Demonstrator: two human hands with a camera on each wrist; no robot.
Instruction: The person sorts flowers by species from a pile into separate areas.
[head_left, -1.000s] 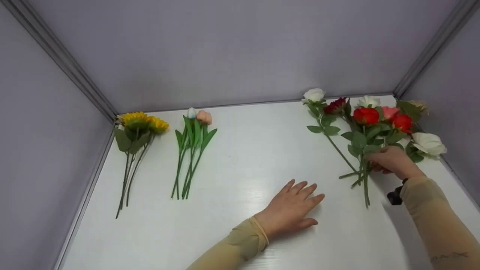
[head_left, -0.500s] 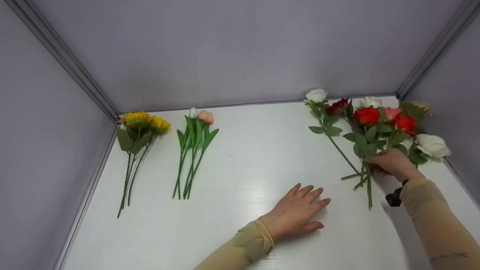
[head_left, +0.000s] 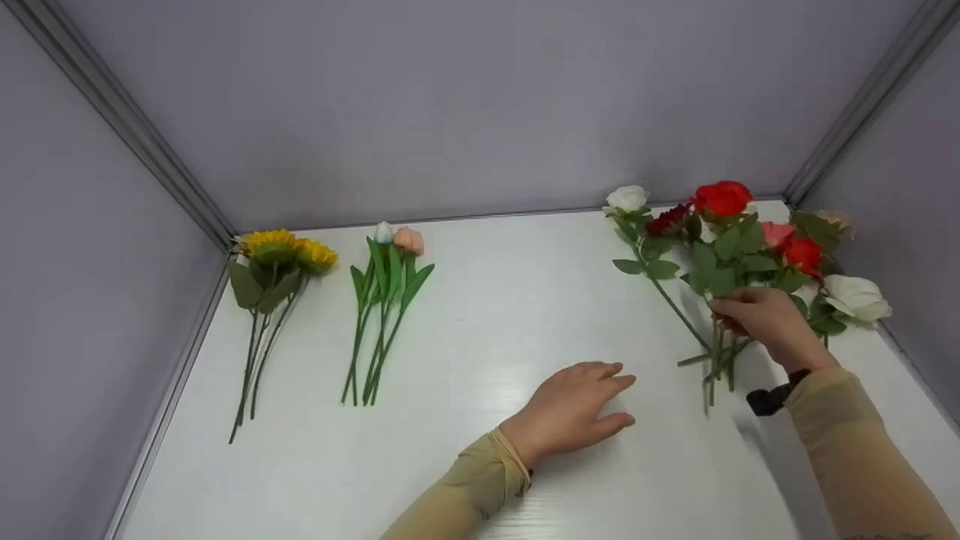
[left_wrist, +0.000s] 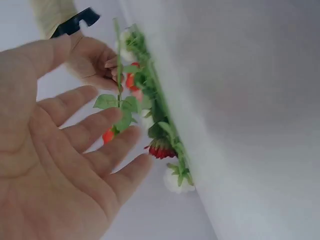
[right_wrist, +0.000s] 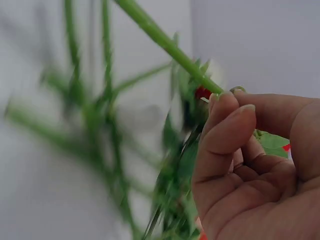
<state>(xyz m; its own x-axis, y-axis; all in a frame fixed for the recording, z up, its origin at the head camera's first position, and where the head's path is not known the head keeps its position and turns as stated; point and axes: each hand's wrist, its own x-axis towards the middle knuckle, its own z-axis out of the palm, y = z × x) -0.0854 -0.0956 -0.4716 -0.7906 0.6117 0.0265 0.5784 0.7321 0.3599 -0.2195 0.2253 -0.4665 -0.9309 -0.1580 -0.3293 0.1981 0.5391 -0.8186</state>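
You see two red roses [head_left: 724, 199], one pink rose [head_left: 775, 234], one dark-red flower [head_left: 669, 220] and one beige flower [head_left: 835, 220]. You also have at least two each of tulips [head_left: 409, 241], sunflowers [head_left: 316, 255] and white roses [head_left: 856, 298].

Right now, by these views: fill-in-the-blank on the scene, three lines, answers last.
1. The flower pinched in the right hand is coloured ____.
2. The left hand holds ____.
3. In the head view, the sunflowers lie to the ____ of the tulips.

Missing words: red; nothing; left.
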